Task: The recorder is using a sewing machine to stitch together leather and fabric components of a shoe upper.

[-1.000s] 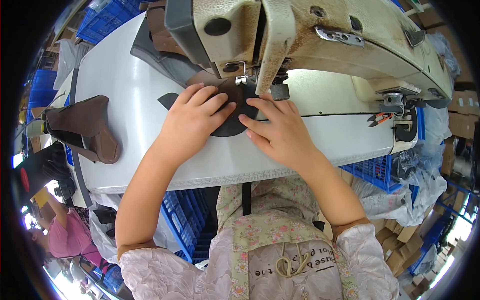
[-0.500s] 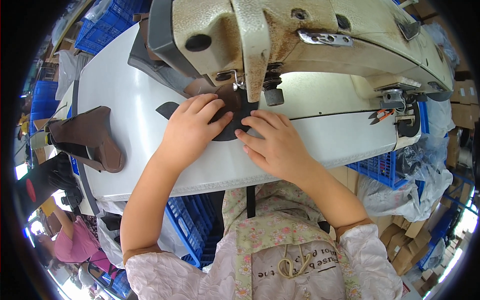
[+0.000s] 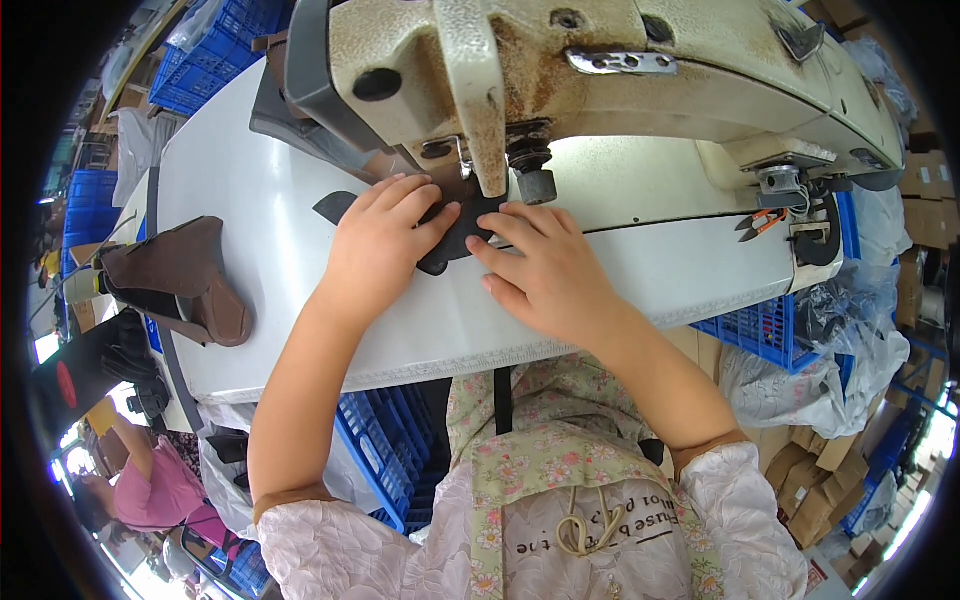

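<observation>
A dark leather piece (image 3: 455, 243) with curved edges lies flat on the white sewing machine bed, its far part under the sewing head (image 3: 470, 100). My left hand (image 3: 385, 240) rests on the piece's left side, fingers stretched forward and thumb apart. On the right side, the fingertips of my right hand (image 3: 550, 262) press down on the piece with the fingers spread. A pointed dark flap (image 3: 335, 207) sticks out to the left of my left hand. The needle and the seam are hidden behind the machine head and my fingers.
A brown stitched leather part (image 3: 185, 280) lies at the table's left. Beyond the sewing head lie more dark leather pieces (image 3: 290, 115). Orange-handled thread snips (image 3: 762, 224) lie by the machine's right end. Blue crates (image 3: 385, 450) stand below; a person in pink (image 3: 155, 485) sits at lower left.
The leather piece has turned and shifted slightly away from me under the sewing head, and a small tab now shows at its near edge. Both hands have moved slightly with it.
</observation>
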Tool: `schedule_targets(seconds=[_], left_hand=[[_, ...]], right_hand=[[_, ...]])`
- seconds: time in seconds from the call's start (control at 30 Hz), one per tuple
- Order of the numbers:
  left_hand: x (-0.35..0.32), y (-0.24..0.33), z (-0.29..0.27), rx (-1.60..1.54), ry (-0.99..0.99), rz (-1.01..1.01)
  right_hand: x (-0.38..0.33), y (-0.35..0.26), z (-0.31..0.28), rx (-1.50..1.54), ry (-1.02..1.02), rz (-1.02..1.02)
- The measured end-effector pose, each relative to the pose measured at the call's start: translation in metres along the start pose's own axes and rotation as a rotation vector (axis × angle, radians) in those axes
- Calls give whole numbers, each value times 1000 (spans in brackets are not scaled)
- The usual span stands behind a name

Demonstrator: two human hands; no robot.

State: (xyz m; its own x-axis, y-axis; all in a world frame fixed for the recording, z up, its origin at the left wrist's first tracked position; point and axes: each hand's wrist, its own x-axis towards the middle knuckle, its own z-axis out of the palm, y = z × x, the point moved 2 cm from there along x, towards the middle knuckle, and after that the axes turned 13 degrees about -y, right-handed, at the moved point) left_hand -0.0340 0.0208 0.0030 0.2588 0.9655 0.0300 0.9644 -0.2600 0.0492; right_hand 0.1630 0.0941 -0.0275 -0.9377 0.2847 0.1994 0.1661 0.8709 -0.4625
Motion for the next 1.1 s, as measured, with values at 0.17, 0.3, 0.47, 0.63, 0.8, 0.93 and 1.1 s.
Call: schedule_targets(seconds=[0.17,0.3,0.47,0.63,0.8,0.93,1.1], left_hand=[[3,-2,0,-6,0,-19],[5,-3,0,-5,-29,-55],[3,-11,4,-107,-25,-74],[0,-17,7,-143,15,-11],[-1,-14,9,-92,-16,-22],[1,-14,7,-105,51,-13],[0,-12,8,-102,52,-8]], right_hand=[[5,3,-1,14,-1,10],[6,5,-2,19,-5,30],[8,5,-6,3,-14,56],[9,8,-7,-9,11,59],[10,6,-8,-13,13,70],[11,2,-7,-52,26,79],[11,1,-7,-79,16,89]])
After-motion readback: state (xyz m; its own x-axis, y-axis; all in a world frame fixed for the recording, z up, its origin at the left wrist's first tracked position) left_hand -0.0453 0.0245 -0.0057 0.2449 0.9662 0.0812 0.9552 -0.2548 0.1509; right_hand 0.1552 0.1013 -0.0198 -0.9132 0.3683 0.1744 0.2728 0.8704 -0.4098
